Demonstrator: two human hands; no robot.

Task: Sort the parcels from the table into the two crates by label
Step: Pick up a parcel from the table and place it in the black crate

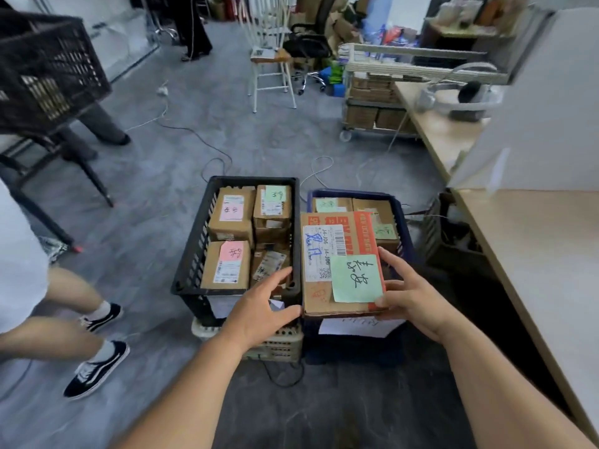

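Parcel [343, 264] sits over the blue crate [403, 222], long axis near-to-far; my right hand [411, 299] grips it, left hand [262, 306] open beside.

I saw a grey mottled floor [181, 176] carrying a black slatted plastic crate [194, 254] beside a dark blue plastic crate [403, 228], with thin loose cables [207, 140] trailing behind them across it.

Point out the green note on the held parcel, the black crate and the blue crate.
green note [356, 277], head view, middle of the sheet.
black crate [191, 254], head view, its left wall.
blue crate [405, 234], head view, its right wall.
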